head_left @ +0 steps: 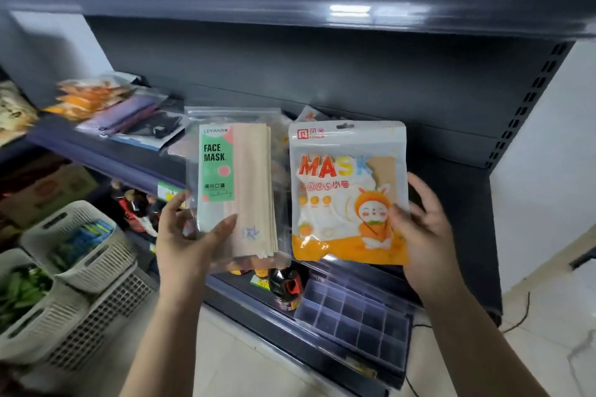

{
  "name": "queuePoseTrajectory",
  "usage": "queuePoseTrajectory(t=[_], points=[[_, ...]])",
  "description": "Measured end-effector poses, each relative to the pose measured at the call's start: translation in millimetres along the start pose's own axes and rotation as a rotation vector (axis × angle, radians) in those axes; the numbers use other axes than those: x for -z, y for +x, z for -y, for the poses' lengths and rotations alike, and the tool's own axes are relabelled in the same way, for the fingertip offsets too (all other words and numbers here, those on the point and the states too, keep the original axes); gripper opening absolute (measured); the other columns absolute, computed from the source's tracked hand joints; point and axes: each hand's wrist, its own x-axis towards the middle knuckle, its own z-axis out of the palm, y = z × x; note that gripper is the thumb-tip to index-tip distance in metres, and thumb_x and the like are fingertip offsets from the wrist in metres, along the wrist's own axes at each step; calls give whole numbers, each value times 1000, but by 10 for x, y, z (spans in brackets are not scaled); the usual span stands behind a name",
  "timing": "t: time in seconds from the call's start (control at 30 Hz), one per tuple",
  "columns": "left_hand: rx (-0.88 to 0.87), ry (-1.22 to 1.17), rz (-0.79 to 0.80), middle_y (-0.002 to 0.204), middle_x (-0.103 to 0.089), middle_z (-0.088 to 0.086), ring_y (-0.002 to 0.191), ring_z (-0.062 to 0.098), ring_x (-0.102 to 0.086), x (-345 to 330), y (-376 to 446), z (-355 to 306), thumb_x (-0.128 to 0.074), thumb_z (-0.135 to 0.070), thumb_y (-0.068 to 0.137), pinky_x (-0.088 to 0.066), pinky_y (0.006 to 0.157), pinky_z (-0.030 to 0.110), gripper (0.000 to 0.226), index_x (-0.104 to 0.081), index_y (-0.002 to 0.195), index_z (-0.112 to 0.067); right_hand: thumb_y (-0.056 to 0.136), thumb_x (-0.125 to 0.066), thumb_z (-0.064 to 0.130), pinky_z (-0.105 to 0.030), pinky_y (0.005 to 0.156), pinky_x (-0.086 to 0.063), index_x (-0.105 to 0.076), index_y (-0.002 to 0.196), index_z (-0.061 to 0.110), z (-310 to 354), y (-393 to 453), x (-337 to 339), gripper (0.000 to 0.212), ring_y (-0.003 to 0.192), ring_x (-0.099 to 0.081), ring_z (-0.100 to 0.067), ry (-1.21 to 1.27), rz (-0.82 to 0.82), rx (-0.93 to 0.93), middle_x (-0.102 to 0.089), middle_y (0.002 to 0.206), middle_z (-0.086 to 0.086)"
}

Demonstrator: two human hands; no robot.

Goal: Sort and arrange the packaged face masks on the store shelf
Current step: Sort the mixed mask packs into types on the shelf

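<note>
**Two mask packs held up before the shelf**

The left hand [190,242] is gripping a clear pack of beige face masks [237,190] by its lower edge. The right hand [425,235] is pinching an orange cartoon mask pack [348,193] by its right side. Both packs are being held upright, side by side, in front of the dark shelf [451,145], where more packs [129,113] are lying at left.

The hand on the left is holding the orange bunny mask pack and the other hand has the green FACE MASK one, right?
Not quite, they are swapped. In the head view the left hand holds the clear pack with the green FACE MASK label, and the right hand holds the orange-and-white bunny MASK pack.
</note>
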Motion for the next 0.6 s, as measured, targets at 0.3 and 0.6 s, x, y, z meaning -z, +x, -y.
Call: queuePoseTrajectory(t=[0.3,0.6], points=[[-7,-11,-80,111,-62,3,85,13,-67,833,357,-57,-79,-1,65,-57,59,23,64,-53,114,-33,88,-56,3,-35,69,-59,-55,124,34,-235,22,-967,48,95,-70,-16,87,70,-62,-71,107,5],[46,80,-158,101,-59,-4,90,25,-63,1876,908,-97,-79,-2,67,-54,84,49,66,-49,119,-30,89,-55,0,-42,77,-59,-56,121,34,-564,-40,-2140,47,97,-69,-18,93,92,-86,-72,107,5]])
